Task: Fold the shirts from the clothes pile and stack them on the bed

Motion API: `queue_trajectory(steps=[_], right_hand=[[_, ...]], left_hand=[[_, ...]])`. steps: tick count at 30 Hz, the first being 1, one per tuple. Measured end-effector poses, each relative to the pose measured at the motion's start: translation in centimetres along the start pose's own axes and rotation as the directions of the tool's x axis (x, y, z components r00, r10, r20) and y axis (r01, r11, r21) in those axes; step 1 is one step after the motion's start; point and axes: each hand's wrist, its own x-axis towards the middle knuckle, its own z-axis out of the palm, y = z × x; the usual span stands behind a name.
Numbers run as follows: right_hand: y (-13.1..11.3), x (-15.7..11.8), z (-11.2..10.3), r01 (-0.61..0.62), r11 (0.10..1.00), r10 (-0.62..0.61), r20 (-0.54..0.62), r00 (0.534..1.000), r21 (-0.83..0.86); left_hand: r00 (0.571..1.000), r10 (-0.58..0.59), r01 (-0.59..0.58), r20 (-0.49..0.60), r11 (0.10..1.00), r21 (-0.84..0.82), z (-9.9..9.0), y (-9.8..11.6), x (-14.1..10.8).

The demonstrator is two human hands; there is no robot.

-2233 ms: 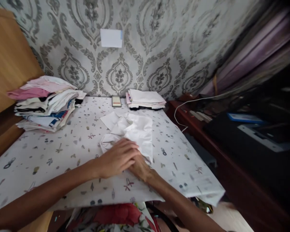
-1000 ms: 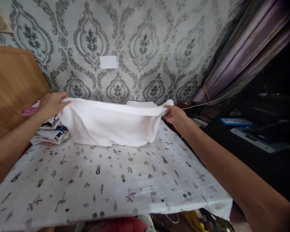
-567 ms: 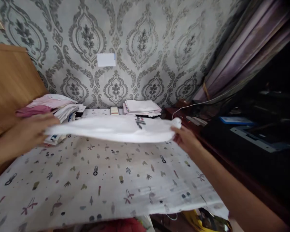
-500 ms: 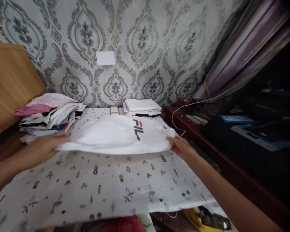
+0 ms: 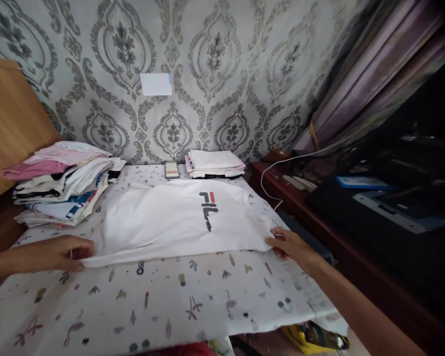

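Observation:
A white shirt (image 5: 163, 217) with a dark and red FILA-like print lies spread across the patterned cloth (image 5: 163, 301), its near edge fairly straight and some wrinkles on its left half. At the shirt's near left corner, my left hand (image 5: 68, 252) pinches the fabric between thumb and fingers. My right hand (image 5: 282, 242) grips the near right corner, with some fingertips hidden by the hand and fabric.
A tall pile of clothes (image 5: 66, 183) stands at the left beside a wooden panel (image 5: 15, 123). Against the wall are a small box (image 5: 171, 170) and a folded stack (image 5: 215, 163). A thin white cable (image 5: 264, 178) crosses the dark red furniture (image 5: 300, 200) at right.
Both hands have come down and nearer to me with the shirt's near edge. The shirt, bulging and lifted before, now lies flatter on the cloth. The view has shifted slightly.

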Motion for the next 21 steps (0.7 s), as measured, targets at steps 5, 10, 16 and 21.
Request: queue_trajectory(steps=[5,10,16,21], right_hand=[[-2.6,4.7,-1.5,0.151,0.796,-0.272,-0.123,0.954,-0.586],[-8.6,12.9,3.7,0.328,0.569,-0.519,-0.02,0.854,-0.754],[-11.9,20.1,10.0,0.325,0.528,-0.507,0.016,0.862,-0.784],[-13.2,19.3,9.8,0.381,0.504,-0.521,0.079,0.85,-0.775]], left_hand=[[0.999,0.034,-0.03,0.032,0.992,-0.124,-3.3,0.3,6.2],[0.949,-0.017,0.058,-0.316,0.991,0.121,-3.3,0.5,18.2],[0.969,-0.011,0.086,-0.247,0.952,0.293,-0.6,1.7,25.5],[0.945,0.013,0.086,-0.328,0.954,0.286,-2.9,1.9,22.8]])
